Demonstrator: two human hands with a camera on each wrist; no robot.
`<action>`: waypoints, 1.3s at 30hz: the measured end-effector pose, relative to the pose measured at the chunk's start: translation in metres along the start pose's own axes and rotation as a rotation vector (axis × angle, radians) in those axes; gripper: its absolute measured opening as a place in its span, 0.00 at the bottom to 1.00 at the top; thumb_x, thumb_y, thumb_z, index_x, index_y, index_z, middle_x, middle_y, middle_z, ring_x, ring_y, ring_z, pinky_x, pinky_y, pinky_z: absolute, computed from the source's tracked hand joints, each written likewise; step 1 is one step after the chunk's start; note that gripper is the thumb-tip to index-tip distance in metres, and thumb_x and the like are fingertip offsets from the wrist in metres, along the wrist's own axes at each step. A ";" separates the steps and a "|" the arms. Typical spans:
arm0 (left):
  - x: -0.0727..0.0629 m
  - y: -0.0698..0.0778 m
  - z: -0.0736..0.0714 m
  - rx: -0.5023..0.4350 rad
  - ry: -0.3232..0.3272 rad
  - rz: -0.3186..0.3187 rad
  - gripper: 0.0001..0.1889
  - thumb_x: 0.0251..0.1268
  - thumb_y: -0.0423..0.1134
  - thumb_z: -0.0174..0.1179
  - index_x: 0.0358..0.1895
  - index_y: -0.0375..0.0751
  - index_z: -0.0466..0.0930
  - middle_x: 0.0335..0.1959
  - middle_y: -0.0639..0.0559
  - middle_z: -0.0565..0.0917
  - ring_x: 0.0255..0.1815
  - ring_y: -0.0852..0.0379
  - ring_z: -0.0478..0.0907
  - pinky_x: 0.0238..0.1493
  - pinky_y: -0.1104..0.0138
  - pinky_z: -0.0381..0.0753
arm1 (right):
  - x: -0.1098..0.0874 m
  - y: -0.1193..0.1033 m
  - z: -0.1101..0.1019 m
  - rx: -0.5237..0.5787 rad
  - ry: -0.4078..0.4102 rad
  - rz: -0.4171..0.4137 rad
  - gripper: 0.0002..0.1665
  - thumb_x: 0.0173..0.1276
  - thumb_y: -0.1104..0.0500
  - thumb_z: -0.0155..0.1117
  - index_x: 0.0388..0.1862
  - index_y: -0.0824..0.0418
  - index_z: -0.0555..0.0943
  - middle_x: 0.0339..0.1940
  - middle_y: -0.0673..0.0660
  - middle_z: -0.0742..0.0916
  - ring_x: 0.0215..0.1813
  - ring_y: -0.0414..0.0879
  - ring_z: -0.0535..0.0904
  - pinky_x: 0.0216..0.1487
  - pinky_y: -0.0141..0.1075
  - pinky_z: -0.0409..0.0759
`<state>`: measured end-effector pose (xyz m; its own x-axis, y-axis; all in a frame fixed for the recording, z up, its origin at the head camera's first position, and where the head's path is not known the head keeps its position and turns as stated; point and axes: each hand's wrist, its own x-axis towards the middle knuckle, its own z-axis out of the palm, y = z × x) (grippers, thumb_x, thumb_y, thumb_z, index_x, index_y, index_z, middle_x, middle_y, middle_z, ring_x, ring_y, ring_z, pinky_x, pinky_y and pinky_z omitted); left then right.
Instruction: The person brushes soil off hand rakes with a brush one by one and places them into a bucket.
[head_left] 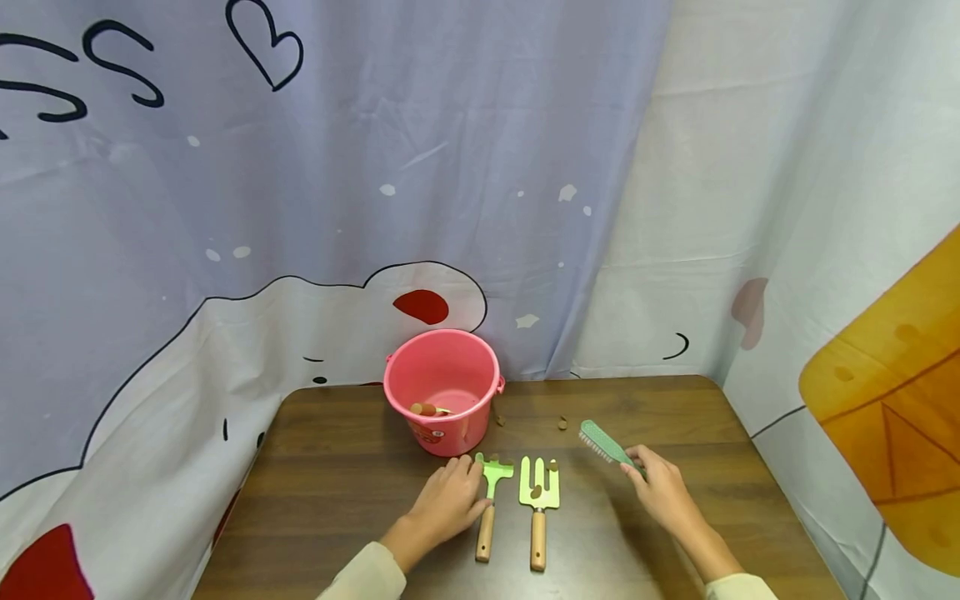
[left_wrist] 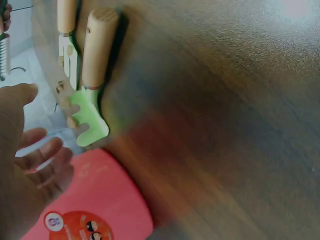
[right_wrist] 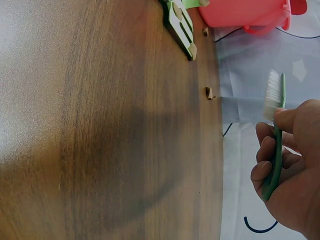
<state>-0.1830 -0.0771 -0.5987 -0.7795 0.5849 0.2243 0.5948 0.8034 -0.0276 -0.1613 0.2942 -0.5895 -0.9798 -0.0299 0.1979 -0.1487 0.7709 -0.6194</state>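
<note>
My right hand grips a green brush by its handle, holding it above the table; its pale bristles show in the right wrist view. My left hand hovers beside a small green rake with a wooden handle, its fingers loosely bent and nothing in them. In the left wrist view the rake lies apart from that hand. To the right of the rake is a green hand fork, with small brown bits on its tines. Behind the left hand stands a pink bucket.
Inside the bucket lies something with a wooden handle, partly hidden by the rim. A few more brown pieces are scattered on the brown wooden table towards its back edge. A printed curtain hangs behind the table.
</note>
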 end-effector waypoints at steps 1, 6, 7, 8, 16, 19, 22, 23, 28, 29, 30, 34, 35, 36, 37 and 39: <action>0.000 0.001 0.002 -0.006 -0.034 -0.020 0.27 0.62 0.60 0.69 0.49 0.40 0.78 0.39 0.49 0.78 0.39 0.52 0.78 0.39 0.60 0.82 | 0.000 0.000 0.000 0.000 0.001 0.001 0.15 0.74 0.64 0.64 0.55 0.70 0.79 0.48 0.68 0.88 0.50 0.63 0.87 0.48 0.54 0.87; 0.000 0.006 0.013 -0.061 -0.166 -0.121 0.30 0.62 0.63 0.67 0.50 0.38 0.78 0.38 0.48 0.78 0.38 0.50 0.78 0.36 0.57 0.81 | 0.000 0.001 0.000 -0.010 0.012 0.004 0.14 0.73 0.63 0.65 0.54 0.69 0.80 0.47 0.67 0.89 0.49 0.62 0.87 0.47 0.53 0.87; 0.000 0.007 0.014 -0.071 -0.179 -0.138 0.31 0.61 0.64 0.67 0.50 0.38 0.79 0.38 0.47 0.79 0.39 0.50 0.79 0.35 0.57 0.82 | 0.000 0.001 0.000 -0.012 0.014 0.005 0.14 0.73 0.63 0.65 0.54 0.69 0.80 0.47 0.66 0.89 0.49 0.61 0.87 0.47 0.53 0.86; 0.000 0.009 0.016 -0.078 -0.188 -0.153 0.32 0.60 0.64 0.67 0.50 0.37 0.79 0.37 0.47 0.79 0.39 0.49 0.79 0.35 0.56 0.82 | -0.001 0.001 0.000 -0.012 0.013 0.005 0.14 0.73 0.63 0.65 0.54 0.69 0.80 0.47 0.66 0.89 0.49 0.61 0.87 0.47 0.53 0.86; -0.001 0.020 0.031 -0.105 -0.243 -0.250 0.35 0.53 0.65 0.70 0.50 0.37 0.78 0.39 0.43 0.80 0.38 0.45 0.81 0.34 0.52 0.83 | 0.000 0.001 0.002 -0.010 0.004 0.003 0.13 0.73 0.64 0.65 0.53 0.69 0.80 0.47 0.66 0.89 0.49 0.61 0.87 0.47 0.53 0.86; -0.001 0.023 0.032 -0.120 -0.239 -0.261 0.33 0.50 0.63 0.72 0.47 0.38 0.78 0.36 0.44 0.80 0.36 0.45 0.81 0.33 0.53 0.82 | 0.000 0.001 0.003 -0.016 0.010 -0.003 0.13 0.72 0.64 0.66 0.52 0.69 0.80 0.46 0.66 0.89 0.48 0.61 0.88 0.46 0.53 0.86; 0.000 0.025 0.033 -0.129 -0.233 -0.262 0.30 0.49 0.60 0.72 0.45 0.39 0.77 0.35 0.45 0.79 0.34 0.46 0.81 0.32 0.53 0.82 | 0.000 0.002 0.002 -0.021 0.019 -0.014 0.13 0.71 0.65 0.67 0.52 0.69 0.81 0.45 0.66 0.89 0.48 0.62 0.88 0.46 0.53 0.86; 0.000 0.026 0.033 -0.135 -0.230 -0.264 0.29 0.49 0.59 0.72 0.44 0.40 0.77 0.34 0.46 0.79 0.34 0.46 0.81 0.31 0.53 0.82 | 0.000 0.002 0.002 -0.023 0.021 -0.015 0.13 0.71 0.65 0.67 0.52 0.69 0.81 0.45 0.66 0.89 0.48 0.62 0.88 0.46 0.53 0.86; -0.001 0.027 0.034 -0.148 -0.229 -0.278 0.25 0.48 0.55 0.72 0.40 0.41 0.76 0.31 0.49 0.77 0.32 0.49 0.79 0.30 0.54 0.81 | 0.000 0.003 0.003 -0.020 0.023 -0.015 0.13 0.71 0.64 0.67 0.52 0.69 0.81 0.45 0.66 0.90 0.48 0.61 0.88 0.46 0.52 0.87; -0.001 0.027 0.034 -0.150 -0.227 -0.281 0.24 0.47 0.54 0.72 0.40 0.41 0.76 0.30 0.49 0.77 0.31 0.50 0.78 0.29 0.54 0.81 | 0.000 0.003 0.003 -0.020 0.023 -0.016 0.13 0.71 0.64 0.67 0.52 0.68 0.81 0.45 0.66 0.90 0.47 0.61 0.88 0.46 0.52 0.87; -0.001 0.027 0.035 -0.152 -0.225 -0.282 0.23 0.47 0.53 0.72 0.39 0.41 0.76 0.30 0.50 0.76 0.30 0.50 0.78 0.29 0.54 0.80 | 0.000 0.003 0.003 -0.021 0.025 -0.018 0.13 0.71 0.65 0.67 0.51 0.68 0.81 0.45 0.66 0.90 0.47 0.61 0.88 0.46 0.52 0.87; -0.002 0.028 0.037 -0.162 -0.220 -0.293 0.21 0.45 0.50 0.71 0.37 0.41 0.75 0.29 0.50 0.76 0.30 0.50 0.78 0.29 0.54 0.80 | 0.000 0.004 0.003 -0.021 0.032 -0.029 0.12 0.70 0.65 0.68 0.50 0.67 0.81 0.44 0.65 0.90 0.47 0.61 0.88 0.46 0.53 0.86; -0.002 0.028 0.037 -0.169 -0.218 -0.299 0.21 0.44 0.49 0.72 0.37 0.41 0.76 0.29 0.50 0.76 0.30 0.50 0.78 0.29 0.54 0.81 | 0.000 0.004 0.003 -0.021 0.033 -0.030 0.12 0.70 0.65 0.68 0.50 0.67 0.82 0.44 0.65 0.90 0.47 0.62 0.88 0.46 0.54 0.86; -0.002 0.028 0.037 -0.175 -0.219 -0.305 0.20 0.44 0.48 0.72 0.37 0.40 0.76 0.29 0.50 0.76 0.30 0.49 0.79 0.30 0.54 0.81 | 0.000 0.004 0.003 -0.021 0.034 -0.032 0.12 0.70 0.65 0.68 0.50 0.67 0.82 0.44 0.66 0.90 0.47 0.62 0.88 0.46 0.54 0.86; -0.002 0.028 0.036 -0.180 -0.216 -0.311 0.20 0.44 0.47 0.72 0.36 0.40 0.76 0.30 0.50 0.77 0.31 0.49 0.80 0.30 0.53 0.81 | -0.001 0.004 0.003 -0.020 0.034 -0.032 0.12 0.70 0.65 0.68 0.50 0.67 0.82 0.44 0.66 0.90 0.48 0.62 0.88 0.47 0.55 0.86; -0.003 0.027 0.035 -0.191 -0.211 -0.322 0.19 0.44 0.45 0.72 0.35 0.41 0.75 0.29 0.49 0.78 0.31 0.47 0.81 0.30 0.53 0.81 | -0.001 0.005 0.004 -0.020 0.031 -0.029 0.12 0.70 0.64 0.68 0.50 0.67 0.82 0.45 0.66 0.90 0.49 0.63 0.88 0.48 0.55 0.86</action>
<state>-0.1720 -0.0532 -0.6346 -0.9427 0.3335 -0.0126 0.3247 0.9251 0.1969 -0.1616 0.2954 -0.5956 -0.9705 -0.0327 0.2388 -0.1735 0.7828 -0.5976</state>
